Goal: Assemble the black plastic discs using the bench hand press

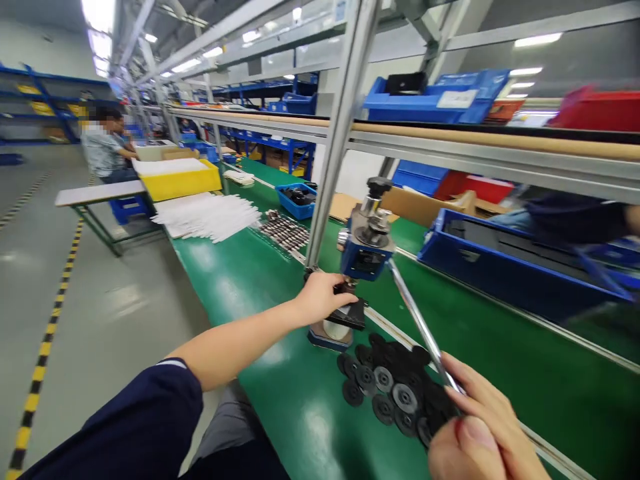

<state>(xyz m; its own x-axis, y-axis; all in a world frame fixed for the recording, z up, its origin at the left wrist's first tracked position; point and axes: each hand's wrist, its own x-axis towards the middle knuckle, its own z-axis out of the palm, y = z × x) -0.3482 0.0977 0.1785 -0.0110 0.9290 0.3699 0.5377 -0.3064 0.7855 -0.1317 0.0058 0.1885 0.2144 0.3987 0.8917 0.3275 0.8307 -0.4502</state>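
Observation:
A blue hand press (367, 250) with a black knob on top stands on the green bench. My left hand (325, 298) is at the press, its fingers closed round a black part (350, 315) under the ram. My right hand (483, 420) is wrapped round the lower end of the press's long metal lever (417, 317), which slants down to the right. Below the press lies a pile of black and grey round discs (400, 387), partly hidden by my right hand.
White strips (207, 215) and a yellow box (180, 180) lie at the far left. Small parts (284, 231) stand in rows near a blue bin (297, 201). A metal post (333, 147) rises behind the press. A long blue crate (515, 267) and another person's arm (575, 217) are at right.

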